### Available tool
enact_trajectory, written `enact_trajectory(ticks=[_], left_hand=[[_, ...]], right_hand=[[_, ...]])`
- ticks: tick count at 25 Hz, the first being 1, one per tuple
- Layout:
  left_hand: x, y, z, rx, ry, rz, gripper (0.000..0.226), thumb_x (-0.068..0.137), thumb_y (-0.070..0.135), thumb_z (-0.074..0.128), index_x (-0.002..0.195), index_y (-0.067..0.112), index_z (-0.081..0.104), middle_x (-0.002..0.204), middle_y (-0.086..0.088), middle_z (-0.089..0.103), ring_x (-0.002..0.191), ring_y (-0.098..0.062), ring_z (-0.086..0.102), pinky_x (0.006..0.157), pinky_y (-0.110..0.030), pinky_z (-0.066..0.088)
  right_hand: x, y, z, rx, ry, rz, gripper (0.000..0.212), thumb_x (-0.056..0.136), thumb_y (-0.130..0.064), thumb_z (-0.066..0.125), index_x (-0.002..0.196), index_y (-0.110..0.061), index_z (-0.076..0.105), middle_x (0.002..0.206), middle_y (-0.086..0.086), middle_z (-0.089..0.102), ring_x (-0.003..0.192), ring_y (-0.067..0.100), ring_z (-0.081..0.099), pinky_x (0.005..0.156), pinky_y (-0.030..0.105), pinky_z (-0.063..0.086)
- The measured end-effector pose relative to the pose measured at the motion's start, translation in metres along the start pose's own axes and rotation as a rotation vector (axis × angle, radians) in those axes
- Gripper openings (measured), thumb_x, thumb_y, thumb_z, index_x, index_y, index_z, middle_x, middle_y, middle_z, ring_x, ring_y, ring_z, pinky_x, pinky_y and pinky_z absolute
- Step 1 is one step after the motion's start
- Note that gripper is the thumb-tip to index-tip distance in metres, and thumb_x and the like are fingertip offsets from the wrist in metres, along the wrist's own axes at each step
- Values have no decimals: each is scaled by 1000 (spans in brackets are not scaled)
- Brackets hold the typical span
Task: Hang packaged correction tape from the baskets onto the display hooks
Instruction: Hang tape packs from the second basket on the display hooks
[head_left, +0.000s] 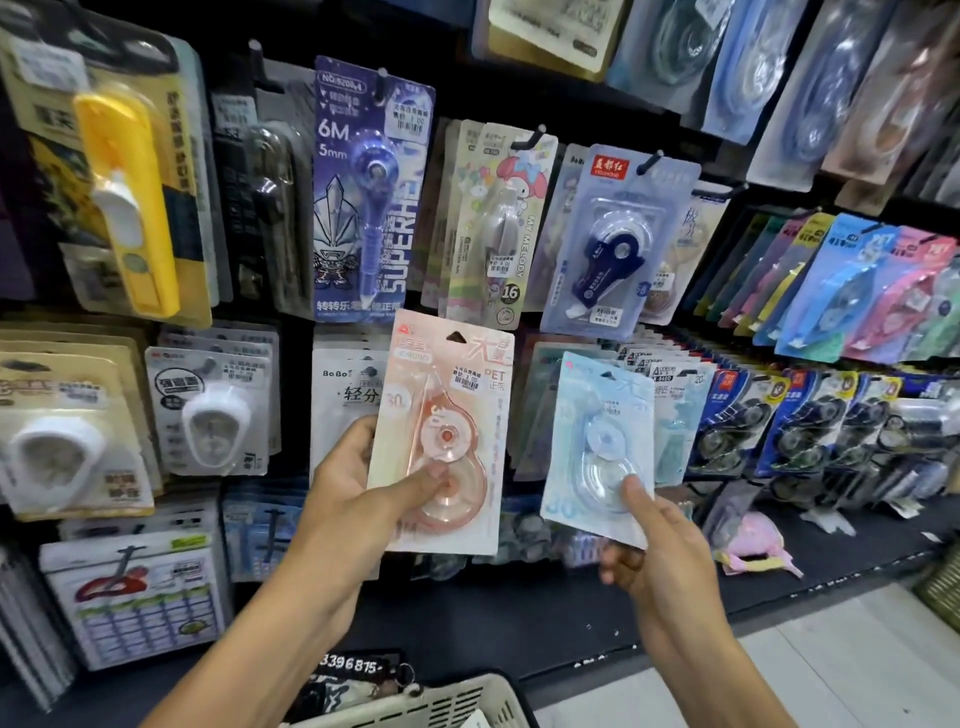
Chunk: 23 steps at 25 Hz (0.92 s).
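My left hand (363, 483) grips a pink packaged correction tape (447, 405) upright, thumb on its blister, in front of the middle of the display. My right hand (649, 545) pinches a light blue packaged correction tape (597, 415) by its lower edge, thumb on the front. Both packs are held just before the lower row of hanging packs. Black display hooks (530, 137) stick out from the dark wall and carry other correction tape packs. A white slotted basket (441, 701) sits at the bottom centre below my arms.
Packs crowd the wall: a yellow one (130, 208) upper left, a purple one (369, 197), a navy one (618, 249), blue and pink ones (852, 291) right. A dark shelf ledge (675, 613) runs below; a woven basket corner (940, 592) lies far right.
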<state>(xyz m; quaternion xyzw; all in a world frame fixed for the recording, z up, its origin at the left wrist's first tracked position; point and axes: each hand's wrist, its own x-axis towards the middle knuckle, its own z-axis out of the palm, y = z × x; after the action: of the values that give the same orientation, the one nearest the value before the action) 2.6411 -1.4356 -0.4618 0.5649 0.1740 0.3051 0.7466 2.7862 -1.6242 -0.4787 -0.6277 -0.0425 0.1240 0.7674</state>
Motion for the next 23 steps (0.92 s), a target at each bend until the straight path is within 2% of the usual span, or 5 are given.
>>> enact_trajectory(ticks=[5,8,13,16,23], left_hand=[[-2,-3,3,2,9,-8,37,84,-1,75,113,20,66,101,1,80,87,-14,77,58,-16,55],[-3,-3,3,25,-1,-3,36,86,0,73,113,23,66,102,3,80,91,-14,77,66,-21,59],[-1,-8,6,69,-32,5,32,95,3,64,116,28,64,105,10,79,93,-7,75,71,-19,57],[-2,-13,6,111,-151,-17,28,97,10,62,118,27,64,108,12,78,97,-6,74,75,-18,57],[23,-16,-40,1332,81,367,57,97,37,60,151,32,42,167,10,22,152,-16,15,121,-42,20]], right_hand=[[21,-8,-18,-92,77,-5,41,87,-44,74,104,-8,63,50,3,57,37,11,40,35,23,32],[21,-2,-14,-15,23,171,53,90,-31,74,134,-11,53,79,5,74,54,18,62,44,28,49],[-17,20,21,-129,-382,121,58,78,-40,81,128,-20,58,105,11,77,82,26,73,62,37,60],[-32,29,49,-123,-545,83,49,76,-38,85,114,-15,66,98,12,78,71,23,71,49,29,55],[0,7,17,-1,-200,-57,33,77,-28,73,105,-13,64,84,5,75,53,15,59,38,24,39]])
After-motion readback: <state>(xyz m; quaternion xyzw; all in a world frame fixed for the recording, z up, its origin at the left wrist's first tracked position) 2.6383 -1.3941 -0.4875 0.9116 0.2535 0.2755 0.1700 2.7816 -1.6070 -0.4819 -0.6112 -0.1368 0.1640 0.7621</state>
